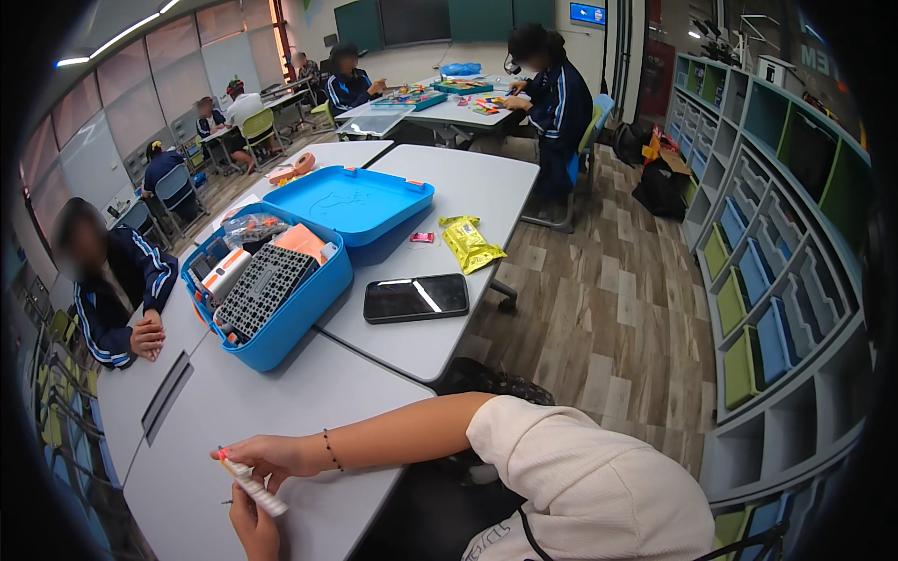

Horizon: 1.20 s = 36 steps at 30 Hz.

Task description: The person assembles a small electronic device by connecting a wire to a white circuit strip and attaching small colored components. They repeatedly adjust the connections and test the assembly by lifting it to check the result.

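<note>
Close together over the near table, my two hands hold a white ribbed stick [257, 491], with a yellow strip and a pinkish-red bit at its upper end. My right hand [273, 454], a beaded bracelet on its wrist, reaches in from the right and pinches the upper part. From below, my left hand [254, 531] closes on the lower part. A thin dark tip pokes out beside the left fingers; what it belongs to is hidden. Beyond the hands an open blue case [309, 323] holds a black perforated block [267, 290], orange-and-white parts and a plastic bag.
A black phone [416, 299] lies right of the case, near a yellow packet [470, 245] and a small pink wrapper [422, 237]. Across the table at left sits a person with clasped hands [147, 337]. Shelves with bins [748, 280] line the right; other people work at farther tables.
</note>
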Tool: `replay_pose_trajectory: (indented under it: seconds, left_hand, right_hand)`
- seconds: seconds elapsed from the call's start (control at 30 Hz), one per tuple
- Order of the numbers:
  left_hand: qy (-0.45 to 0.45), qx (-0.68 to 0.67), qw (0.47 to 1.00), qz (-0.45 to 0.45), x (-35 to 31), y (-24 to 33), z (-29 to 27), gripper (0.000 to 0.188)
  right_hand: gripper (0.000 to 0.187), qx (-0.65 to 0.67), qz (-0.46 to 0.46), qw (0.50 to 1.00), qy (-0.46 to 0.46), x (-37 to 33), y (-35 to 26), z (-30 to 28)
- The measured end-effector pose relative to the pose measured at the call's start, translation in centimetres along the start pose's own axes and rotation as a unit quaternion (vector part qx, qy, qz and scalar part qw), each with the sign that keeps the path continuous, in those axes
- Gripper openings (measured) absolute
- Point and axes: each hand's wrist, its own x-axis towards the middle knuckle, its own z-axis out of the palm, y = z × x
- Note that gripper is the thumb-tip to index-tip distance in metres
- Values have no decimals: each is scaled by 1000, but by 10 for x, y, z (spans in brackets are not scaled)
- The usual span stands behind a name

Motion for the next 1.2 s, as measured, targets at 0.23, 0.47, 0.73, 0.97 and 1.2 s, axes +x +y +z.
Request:
replay_pose_trajectory:
  seconds: [0.23,0.47,0.73,0.97,1.2]
  left_hand:
    - [17,64,997,35,0,2,1,20]
    - [81,85,993,32,-2,4,-1,16]
    - [146,47,988,35,2,-6,-8,14]
    - [179,-83,980,-6,3,-7,-12,12]
    - [104,-6,991,87,2,-8,-14,9]
  right_hand:
    - [64,-134,13,989,62,-3,-6,-5]
    - [46,-191,16,977,96,4,-3,-11]
    - [25,-342,-162,920,100,5,12,-11]
    - [13,-463,-249,845,100,-6,4,-5]
    - [25,-411,-203,885,80,-3,9,3]
